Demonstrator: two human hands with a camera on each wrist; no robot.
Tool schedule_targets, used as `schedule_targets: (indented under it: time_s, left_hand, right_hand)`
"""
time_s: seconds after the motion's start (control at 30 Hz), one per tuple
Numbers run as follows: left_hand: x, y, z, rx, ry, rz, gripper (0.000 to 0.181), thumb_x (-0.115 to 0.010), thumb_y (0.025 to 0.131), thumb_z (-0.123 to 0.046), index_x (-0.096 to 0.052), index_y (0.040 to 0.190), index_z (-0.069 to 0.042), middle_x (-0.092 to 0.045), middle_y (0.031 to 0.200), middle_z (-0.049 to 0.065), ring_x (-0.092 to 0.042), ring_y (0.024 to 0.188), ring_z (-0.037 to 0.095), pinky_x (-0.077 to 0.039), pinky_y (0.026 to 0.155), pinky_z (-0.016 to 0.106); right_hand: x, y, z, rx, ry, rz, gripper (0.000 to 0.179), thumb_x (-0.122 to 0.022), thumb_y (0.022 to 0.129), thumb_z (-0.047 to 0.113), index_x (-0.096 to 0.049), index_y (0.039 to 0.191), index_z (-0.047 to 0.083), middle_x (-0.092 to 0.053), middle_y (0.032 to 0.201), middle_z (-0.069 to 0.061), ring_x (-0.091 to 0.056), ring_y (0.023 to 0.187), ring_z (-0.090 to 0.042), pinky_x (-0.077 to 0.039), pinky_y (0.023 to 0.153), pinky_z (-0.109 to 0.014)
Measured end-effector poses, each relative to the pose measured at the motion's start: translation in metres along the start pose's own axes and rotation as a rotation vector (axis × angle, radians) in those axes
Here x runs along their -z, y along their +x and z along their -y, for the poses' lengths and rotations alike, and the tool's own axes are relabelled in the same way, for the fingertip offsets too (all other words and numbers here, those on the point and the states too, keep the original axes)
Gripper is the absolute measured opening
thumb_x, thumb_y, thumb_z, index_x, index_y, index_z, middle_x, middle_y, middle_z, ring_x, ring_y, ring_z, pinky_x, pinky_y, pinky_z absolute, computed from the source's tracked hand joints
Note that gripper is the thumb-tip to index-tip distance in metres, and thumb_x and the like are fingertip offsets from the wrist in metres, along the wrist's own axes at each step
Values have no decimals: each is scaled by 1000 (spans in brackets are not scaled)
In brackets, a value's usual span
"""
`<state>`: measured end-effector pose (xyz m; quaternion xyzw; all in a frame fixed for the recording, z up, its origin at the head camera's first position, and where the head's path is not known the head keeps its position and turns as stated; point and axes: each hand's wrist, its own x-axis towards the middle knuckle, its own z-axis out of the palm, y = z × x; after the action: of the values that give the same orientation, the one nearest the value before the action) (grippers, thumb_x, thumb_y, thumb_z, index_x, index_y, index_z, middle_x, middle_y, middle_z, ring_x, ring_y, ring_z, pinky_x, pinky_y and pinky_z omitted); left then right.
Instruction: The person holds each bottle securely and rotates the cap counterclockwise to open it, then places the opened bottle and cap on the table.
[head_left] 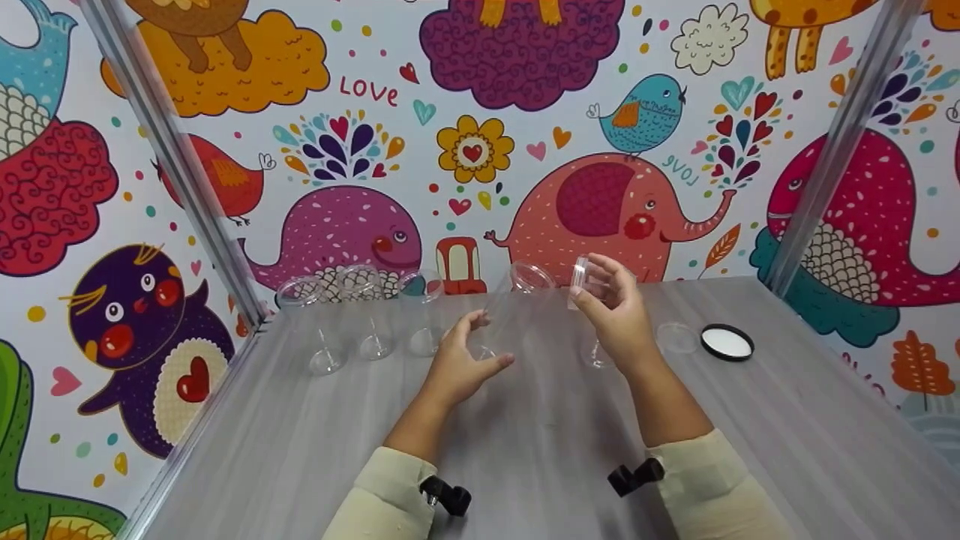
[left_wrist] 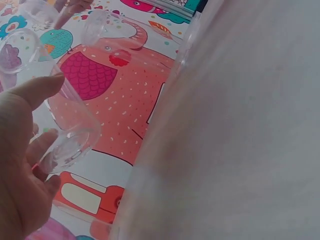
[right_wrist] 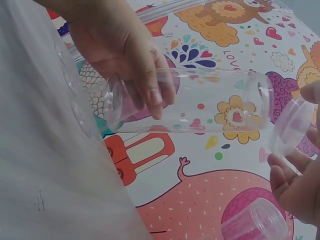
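Observation:
My left hand [head_left: 459, 361] grips a clear plastic jar [head_left: 511, 309] near its base, tilting it so that the mouth leans up to the right. In the right wrist view the thumb and fingers of that hand wrap the lower end of the jar [right_wrist: 200, 100]. A clear round lid [head_left: 580, 282] is pinched by its rim between the thumb and fingers of my right hand [head_left: 621, 315]. The lid [right_wrist: 291, 127] faces the jar's mouth from a short distance. Behind my right hand stands another clear jar [head_left: 598, 352], partly hidden in the head view.
Clear jars stand upright on the grey table [head_left: 525, 465] at left: a left jar [head_left: 319, 330], a middle jar [head_left: 371, 319] and a right jar [head_left: 424, 315]. At right lie a clear disc [head_left: 677, 337] and a black-rimmed white disc [head_left: 727, 343]. A patterned wall [head_left: 300, 30] closes the back.

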<state>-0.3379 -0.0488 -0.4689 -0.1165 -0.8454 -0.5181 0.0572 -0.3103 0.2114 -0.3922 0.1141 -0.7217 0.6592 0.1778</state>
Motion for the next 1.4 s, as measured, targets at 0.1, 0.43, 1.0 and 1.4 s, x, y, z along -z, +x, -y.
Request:
schedule_targets:
  time_s: [0.1, 0.43, 1.0, 1.4]
  left_hand:
    - [-4, 4, 3, 40, -2, -31, 87, -93, 80, -48, -51, 154, -29, -57, 157, -3, -45, 152, 29, -41, 123, 66]
    - [-12, 13, 20, 85, -32, -99, 90, -91, 84, -43, -45, 158, -23, -55, 159, -1, -46, 154, 27, -42, 126, 57]
    - [-26, 48, 44, 250, -151, -126, 82, -87, 90, -23, -42, 157, -7, -50, 165, 13, -43, 157, 34, -38, 129, 52]
    - [-37, 68, 62, 312, -209, -143, 84, -84, 93, -25, -37, 162, -11, -44, 170, 11, -39, 160, 35, -35, 131, 55]
  right_hand:
    - [7, -2, 0, 3, 32, -2, 64, -77, 98, 18, -47, 154, 21, -56, 147, -8, -63, 131, -27, -62, 98, -24]
    - [41, -11, -3, -34, -21, 9, 64, -82, 96, 22, -47, 149, 17, -52, 144, -10, -67, 128, -24, -63, 96, -27]
    - [134, -24, -31, -192, -156, -84, 73, -78, 97, 45, -42, 158, 28, -49, 144, 5, -60, 129, -15, -58, 98, -17]
    - [187, -23, -74, -420, -206, -133, 80, -78, 94, 54, -39, 158, 27, -40, 165, -8, -52, 138, -18, -47, 124, -42]
